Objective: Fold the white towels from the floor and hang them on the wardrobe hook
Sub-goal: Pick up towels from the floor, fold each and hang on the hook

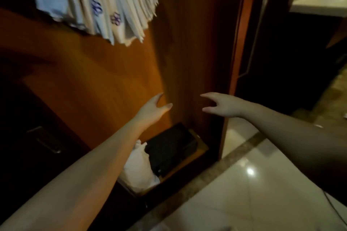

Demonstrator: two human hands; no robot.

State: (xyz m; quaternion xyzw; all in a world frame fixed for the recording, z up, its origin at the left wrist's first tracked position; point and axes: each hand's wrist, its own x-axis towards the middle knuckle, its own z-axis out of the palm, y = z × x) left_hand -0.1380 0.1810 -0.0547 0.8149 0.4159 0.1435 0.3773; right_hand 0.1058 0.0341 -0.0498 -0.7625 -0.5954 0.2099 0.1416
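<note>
Wardrobe ahead; left hand, right hand grip spread, empty.

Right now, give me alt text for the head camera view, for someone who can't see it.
Two bare hands, left hand and right hand, reach out open and empty toward an orange-brown wooden wardrobe panel. Folded white towels with blue marks hang at upper left; a black box and crumpled white cloth lie below.

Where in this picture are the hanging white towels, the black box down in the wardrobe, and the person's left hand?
hanging white towels [105, 2], head view, on the middle folds.
black box [171, 148], head view, on its top face.
left hand [154, 108], head view, on the back of the hand.
</note>
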